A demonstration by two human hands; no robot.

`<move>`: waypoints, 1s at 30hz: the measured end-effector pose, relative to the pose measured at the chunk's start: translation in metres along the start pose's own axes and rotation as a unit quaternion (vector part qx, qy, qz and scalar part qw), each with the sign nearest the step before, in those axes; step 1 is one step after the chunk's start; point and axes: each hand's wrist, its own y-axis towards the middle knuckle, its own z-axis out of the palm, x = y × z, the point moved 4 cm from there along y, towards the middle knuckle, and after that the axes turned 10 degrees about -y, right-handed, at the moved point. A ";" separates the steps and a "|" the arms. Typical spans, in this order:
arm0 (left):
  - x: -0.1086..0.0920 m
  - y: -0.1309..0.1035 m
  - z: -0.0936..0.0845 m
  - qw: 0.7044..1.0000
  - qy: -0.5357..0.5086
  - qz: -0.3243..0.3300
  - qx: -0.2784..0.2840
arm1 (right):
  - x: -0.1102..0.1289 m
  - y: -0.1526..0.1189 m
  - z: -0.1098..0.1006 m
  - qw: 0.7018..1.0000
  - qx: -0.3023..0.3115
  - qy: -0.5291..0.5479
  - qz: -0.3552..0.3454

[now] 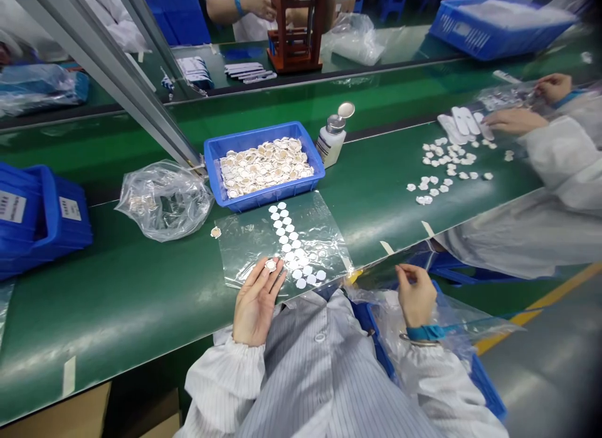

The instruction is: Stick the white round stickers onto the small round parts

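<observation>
My left hand (258,305) is palm up over the near edge of a clear plastic bag (244,240) lying flat on the bench. Its thumb and fingertips hold a small round white piece (270,265) with a ring on its face. Two slanting columns of flat white discs (285,231) lie on the bag, and more discs are gathered near the edge. My right hand (416,295), a blue band at its wrist, is pinched beyond the bench edge; whatever it may hold is too small to make out. One loose round piece (215,232) sits left of the bag.
A blue tray (313,174) full of similar round pieces stands behind the bag, beside a white pump bottle (332,143). Left are a crumpled plastic bag (164,221) and blue bins (61,206). A co-worker's hands (517,120) work at right. Below sits a plastic-lined blue crate (486,384).
</observation>
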 end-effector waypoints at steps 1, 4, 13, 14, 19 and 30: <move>0.000 0.000 0.000 1.000 0.001 0.000 0.001 | 0.000 0.002 -0.001 1.000 -0.014 -0.002 0.012; 0.000 0.001 -0.001 1.000 0.001 0.000 0.004 | 0.001 0.005 0.006 1.000 -0.020 -0.002 0.021; 0.000 0.000 -0.003 1.000 0.004 -0.002 0.007 | -0.001 0.001 0.014 0.998 0.049 -0.019 0.019; 0.000 0.000 -0.003 1.000 0.003 -0.001 0.007 | 0.003 0.003 0.004 0.999 0.026 -0.018 0.027; 0.000 0.000 -0.003 1.000 0.002 0.001 0.008 | 0.070 0.001 -0.037 0.998 0.013 0.053 -0.043; 0.000 -0.005 -0.001 1.000 -0.007 0.008 0.002 | 0.182 -0.034 -0.005 0.908 0.231 0.106 -0.334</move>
